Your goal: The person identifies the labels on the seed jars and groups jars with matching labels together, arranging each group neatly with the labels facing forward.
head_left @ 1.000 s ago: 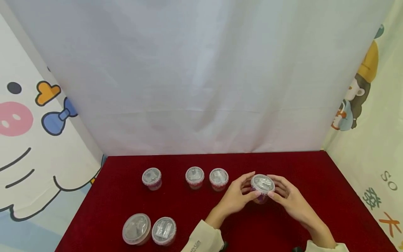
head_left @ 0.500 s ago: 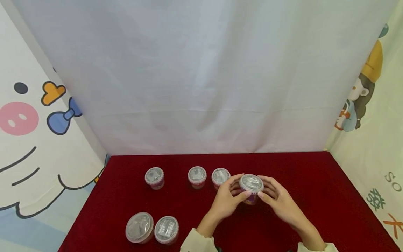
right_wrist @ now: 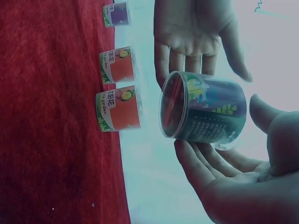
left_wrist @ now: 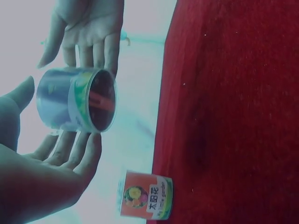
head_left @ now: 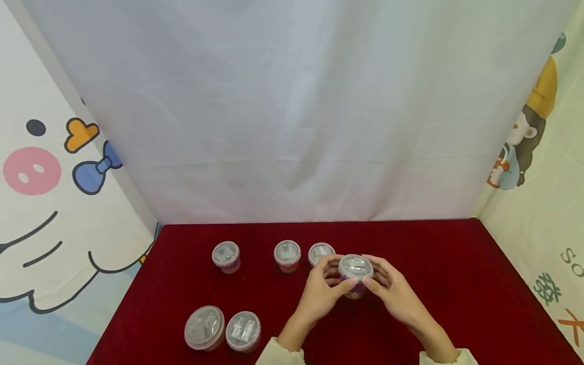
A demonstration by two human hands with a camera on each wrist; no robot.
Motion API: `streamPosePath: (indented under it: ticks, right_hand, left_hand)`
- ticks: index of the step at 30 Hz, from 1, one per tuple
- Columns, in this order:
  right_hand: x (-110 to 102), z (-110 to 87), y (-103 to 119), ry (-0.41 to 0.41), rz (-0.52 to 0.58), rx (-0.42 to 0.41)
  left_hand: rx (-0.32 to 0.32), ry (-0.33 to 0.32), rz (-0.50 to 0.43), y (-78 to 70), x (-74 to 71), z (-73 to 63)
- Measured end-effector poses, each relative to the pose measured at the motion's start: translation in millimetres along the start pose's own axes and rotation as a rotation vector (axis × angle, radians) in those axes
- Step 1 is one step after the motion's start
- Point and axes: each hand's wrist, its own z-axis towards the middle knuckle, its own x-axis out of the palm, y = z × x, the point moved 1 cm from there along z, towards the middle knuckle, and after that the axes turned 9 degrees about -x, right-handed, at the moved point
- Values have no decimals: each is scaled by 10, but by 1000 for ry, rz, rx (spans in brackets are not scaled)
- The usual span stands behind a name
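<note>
Between them, my left hand [head_left: 319, 294] and right hand [head_left: 390, 293] hold a purple-labelled plastic cup [head_left: 355, 289] with a clear lid. The thumbs press its near side, and the fingers curve round its far side. Both wrist views show the cup [left_wrist: 65, 100] raised above the red cloth. Its clear base [right_wrist: 172, 105] reveals dark contents and an orange-red strip inside. Just behind my left hand stands an orange-labelled lidded cup [head_left: 321, 252], partly covered by the fingers in the head view.
A second orange-labelled cup [head_left: 287, 256] and a purple-labelled cup [head_left: 226, 257] stand farther left along the back. At front left, a wide lidded tub [head_left: 204, 328] sits beside another lidded cup [head_left: 243, 332]. A white curtain [head_left: 292, 126] hangs behind the red cloth [head_left: 456, 294].
Both hands have carried the purple-labelled cup leftward, toward the orange-labelled cup at the back. The head view has shifted slightly. The other containers stay in place.
</note>
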Motion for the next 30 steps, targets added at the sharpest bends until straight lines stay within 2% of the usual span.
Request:
streamPosePath:
  ticks: [8,13,16,25,30]
  right_hand:
    - [54,7,-32,111,51,-31]
    - [107,7,-17,123,57,-35]
    - [154,8,-4,109,46,-34]
    - [318,61,44,34,66,-12]
    - [328,72,56,76,85,-27]
  left_hand:
    - [4,119,18,56,-179,-90]
    - [11,158,-15,99,-250,-122]
    - [6,135,-30,99,-267,-140]
    - [-21,-29,-19,83,-275,-191]
    - [-30,-19,-13,76,-317,-224]
